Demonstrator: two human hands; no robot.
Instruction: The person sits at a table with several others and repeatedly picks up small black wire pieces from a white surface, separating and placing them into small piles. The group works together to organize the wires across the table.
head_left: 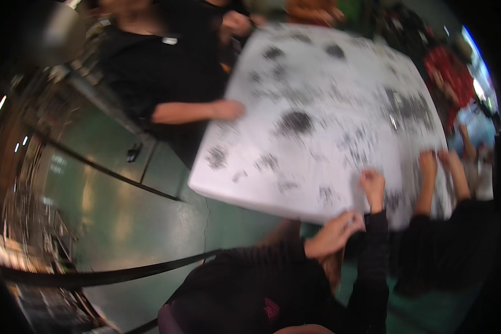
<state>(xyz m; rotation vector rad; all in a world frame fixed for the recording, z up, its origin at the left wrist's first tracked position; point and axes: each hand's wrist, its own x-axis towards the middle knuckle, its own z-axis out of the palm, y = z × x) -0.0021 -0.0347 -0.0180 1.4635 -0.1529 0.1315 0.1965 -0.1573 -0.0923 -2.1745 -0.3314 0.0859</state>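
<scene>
A table with a white covering (pixel 317 158) stands before me, strewn with small dark pieces in loose piles, too blurred to name. My left hand (pixel 333 234) is at the table's near edge, its fingers drawn together around something too small or smeared to make out. Above the near part of the tabletop, my right hand (pixel 372 183) has its fingers curled in a pinch; what they hold, if anything, is hidden. The closest small dark pieces (pixel 327 195) lie left of my right hand. A larger dark pile (pixel 296 123) sits near the table's middle.
At the left edge a person in black (pixel 161 78) rests a hand on the table. Another person's hands (pixel 428 164) work close on my right. A person in red (pixel 451 78) is at the far right. Green floor (pixel 111 222) with dark bars stretches left.
</scene>
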